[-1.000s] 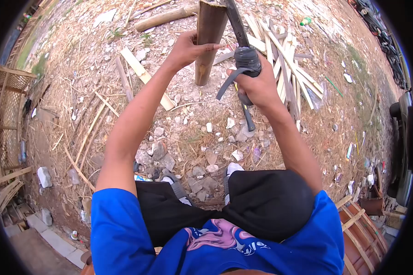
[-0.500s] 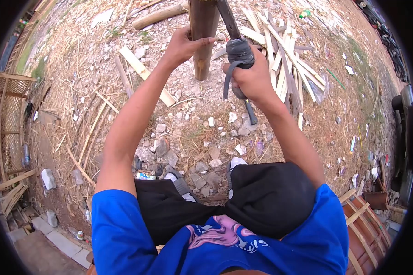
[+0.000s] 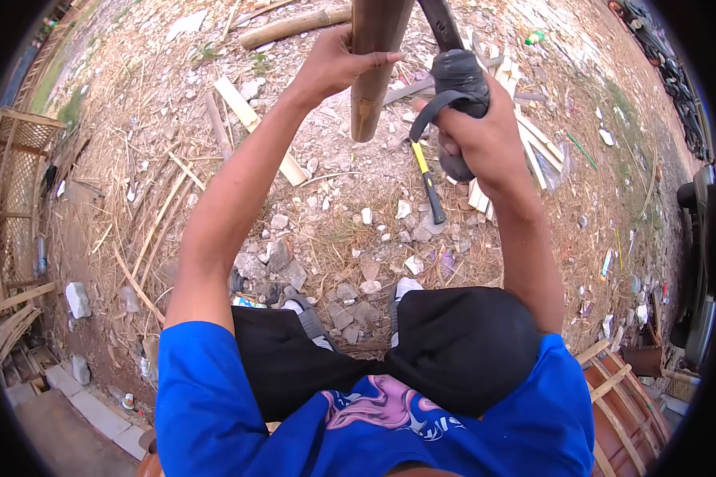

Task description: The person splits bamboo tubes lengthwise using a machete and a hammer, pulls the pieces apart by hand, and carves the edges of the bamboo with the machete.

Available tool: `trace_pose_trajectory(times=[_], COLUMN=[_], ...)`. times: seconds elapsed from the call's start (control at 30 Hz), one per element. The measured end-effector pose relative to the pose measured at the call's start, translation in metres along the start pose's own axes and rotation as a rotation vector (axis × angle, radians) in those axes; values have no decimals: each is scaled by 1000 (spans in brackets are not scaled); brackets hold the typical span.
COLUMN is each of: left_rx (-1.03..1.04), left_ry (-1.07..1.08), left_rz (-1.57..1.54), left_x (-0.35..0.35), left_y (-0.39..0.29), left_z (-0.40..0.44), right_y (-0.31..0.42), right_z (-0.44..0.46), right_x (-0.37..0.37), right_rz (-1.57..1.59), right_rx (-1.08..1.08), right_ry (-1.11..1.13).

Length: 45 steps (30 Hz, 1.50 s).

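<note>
A thick brown bamboo pole [image 3: 378, 48] stands nearly upright at the top middle, its upper end cut off by the frame edge. My left hand [image 3: 332, 65] is closed around its left side, with the thumb across the front. My right hand [image 3: 485, 131] grips the handle of a machete [image 3: 444, 28], wrapped in black tape with a loose strap hanging off. Its dark blade points up and out of frame, a little right of the pole and apart from it. On the ground below lies a hammer [image 3: 428, 187] with a yellow and black handle; its head is hard to make out.
Split bamboo strips [image 3: 533, 143] lie in a pile behind my right hand. A round bamboo length [image 3: 290, 28] and a flat split piece [image 3: 254, 123] rest on stony ground at left. Lattice panels [image 3: 20, 207] stand far left; a wooden-slatted brown object [image 3: 620, 389] is at lower right.
My right hand and the machete have shifted right, widening the gap to the pole. The pole and my left hand have moved slightly right. More of the hammer's handle shows.
</note>
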State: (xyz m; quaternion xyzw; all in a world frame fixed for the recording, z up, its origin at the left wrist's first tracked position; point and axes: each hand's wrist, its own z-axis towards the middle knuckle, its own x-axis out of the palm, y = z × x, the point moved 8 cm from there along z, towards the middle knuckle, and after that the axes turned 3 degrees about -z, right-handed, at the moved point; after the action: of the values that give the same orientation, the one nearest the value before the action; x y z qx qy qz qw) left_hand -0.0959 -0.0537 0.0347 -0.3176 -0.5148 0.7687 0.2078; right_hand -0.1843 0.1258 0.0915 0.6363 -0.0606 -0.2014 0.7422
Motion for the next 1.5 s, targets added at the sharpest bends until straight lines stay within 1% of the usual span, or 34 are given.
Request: trace_pose_trajectory(times=[0.03,0.1,0.13,0.2,0.23,0.27,0.3,0.33,0.37,0.4,0.47,0.5,0.53,0.6,0.67,0.7,0.73,0.8,0.87,0.93,1.0,1.1,1.2,1.3,1.37,1.4,1.5], left_rx=[-61,-67,7,158,12,7,3,-65,-140,-32,-135,-185,-166,-150,-157,-160,-203,-181,-174,-183,-193,-190,-170,-153,-120,-125,-131], left_ry=[41,35,69,133,223,161,94,163,234,181,168,159,90,79,73,62,95,97,74,95,115,116,85,61,59,58,59], left_rz=[10,-145,-183,-256,87,76,65,28,-11,-29,-129,-178,-188,-168,-133,-108,-46,-21,-5,0,40,106,99,94,58,88,163], left_x=[2,1,6,16,24,26,28,36,44,47,51,52,48,44,39,33,31,27,30,32,34,37,39,37,36,37,39], left_y=[-29,-60,-59,-49,-16,25,66,88,94,86,92,94,91,90,91,89,90,97,106,111,110,105,99,106,108,108,106], left_z=[0,8,9,5,-4,-8,-14,-22,-33,-38,-36,-35,-34,-26,-23,-20,-20,-17,-22,-21,-24,-27,-26,-26,-25,-26,-22], right_y=[17,36,48,-10,-44,-55,-55,-56,-53,-51,-51,-52,-52,-48,-52,-51,-51,-46,-57,-60,-57,-61,-59,-54,-53,-53,-61], right_z=[-2,-6,-9,-7,-10,-6,-7,-9,-13,-17,-23,-25,-24,-20,-23,-25,-27,-35,-38,-38,-41,-46,-46,-45,-46,-45,-46], right_x=[-8,-23,-21,-17,-15,-16,-11,-6,-2,1,9,11,13,14,11,9,6,5,7,6,3,-1,-3,-6,-7,-8,-9], right_rz=[-35,-146,-145,-118,-103,-242,-193,-145,-148,-150,-151,-132,-113,-87,-85,-89,-94,-107,-83,-99,-159,-127,-154,-287,-305,-315,-200], right_rx=[-35,74,-41,109,184,59,91,125,119,114,51,70,84,113,197,204,212,169,193,180,149,191,125,77,78,77,133], right_ry=[-5,38,-5,13,14,-47,-31,-17,-4,9,43,27,13,-8,20,22,24,13,2,-17,-39,-13,-51,-125,-143,-151,-82])
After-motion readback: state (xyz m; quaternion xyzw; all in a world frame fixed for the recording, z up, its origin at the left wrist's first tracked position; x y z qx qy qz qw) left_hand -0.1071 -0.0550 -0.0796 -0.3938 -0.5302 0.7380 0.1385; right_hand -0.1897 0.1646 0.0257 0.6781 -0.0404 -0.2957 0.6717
